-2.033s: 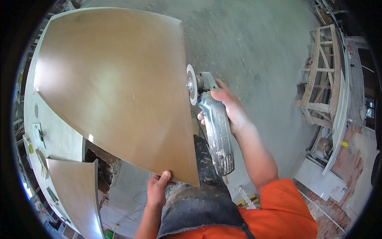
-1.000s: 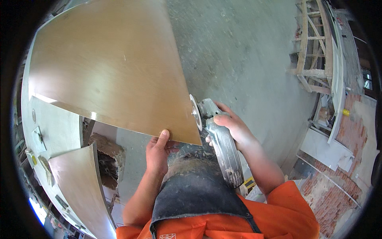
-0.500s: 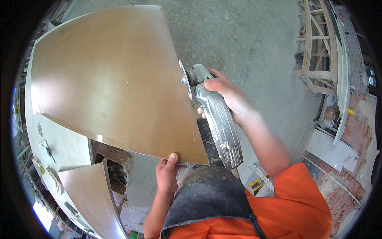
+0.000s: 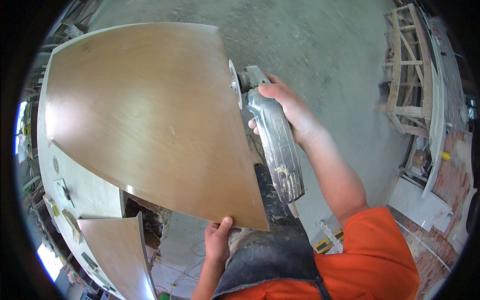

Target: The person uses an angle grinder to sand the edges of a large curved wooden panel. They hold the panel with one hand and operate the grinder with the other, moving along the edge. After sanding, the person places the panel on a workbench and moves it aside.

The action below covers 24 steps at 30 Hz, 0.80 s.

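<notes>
Our right hand point(image 4: 287, 107) wrapped tight on the angle grinder point(image 4: 272, 137), disc at the brown tile's point(image 4: 145, 115) edge, our left hand point(image 4: 218, 240) pinching its near edge

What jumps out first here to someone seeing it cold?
The big brown panel fills the left and centre, glossy and bowed by the lens. Along its right edge the right hand grips a grey angle grinder, its disc against that edge. Lower centre, the left hand pinches the panel's near edge, above a dark apron and orange shirt.
</notes>
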Motion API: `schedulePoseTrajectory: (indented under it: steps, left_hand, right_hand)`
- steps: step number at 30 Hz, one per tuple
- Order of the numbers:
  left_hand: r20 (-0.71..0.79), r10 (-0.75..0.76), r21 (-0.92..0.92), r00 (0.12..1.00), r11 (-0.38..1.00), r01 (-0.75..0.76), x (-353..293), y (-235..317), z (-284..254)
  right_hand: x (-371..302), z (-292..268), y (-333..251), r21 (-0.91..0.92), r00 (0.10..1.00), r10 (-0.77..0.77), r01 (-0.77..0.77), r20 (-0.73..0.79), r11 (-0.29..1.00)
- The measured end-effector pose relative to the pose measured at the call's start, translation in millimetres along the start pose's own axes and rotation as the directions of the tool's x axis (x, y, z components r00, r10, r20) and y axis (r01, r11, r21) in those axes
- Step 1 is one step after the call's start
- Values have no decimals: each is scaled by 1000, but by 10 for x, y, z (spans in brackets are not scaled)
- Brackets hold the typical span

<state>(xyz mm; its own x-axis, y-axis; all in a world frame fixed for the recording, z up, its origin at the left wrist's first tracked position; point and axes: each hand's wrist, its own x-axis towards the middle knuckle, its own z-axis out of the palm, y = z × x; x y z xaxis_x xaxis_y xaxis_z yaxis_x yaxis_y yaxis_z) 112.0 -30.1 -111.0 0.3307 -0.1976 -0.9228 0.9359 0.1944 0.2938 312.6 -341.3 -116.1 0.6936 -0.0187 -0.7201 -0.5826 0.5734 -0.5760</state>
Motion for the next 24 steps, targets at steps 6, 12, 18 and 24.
schedulePoseTrajectory:
  steps: [6,12,18,24]
  left_hand:
    - [-33,-4,6,999,1000,4,-19,4,33]
    - [-52,-4,-55,999,998,1,-21,-10,19]
    - [-62,-12,-49,998,999,9,-26,-17,33]
    - [-75,-3,2,997,1000,3,-51,9,70]
  right_hand:
    - [234,61,-179,-24,1000,8,-9,-9,1000]
    - [468,81,-301,-27,1000,3,-3,-7,1000]
    - [641,150,-463,-49,1000,-14,14,-9,999]
    - [770,154,-529,-91,998,-66,67,5,994]
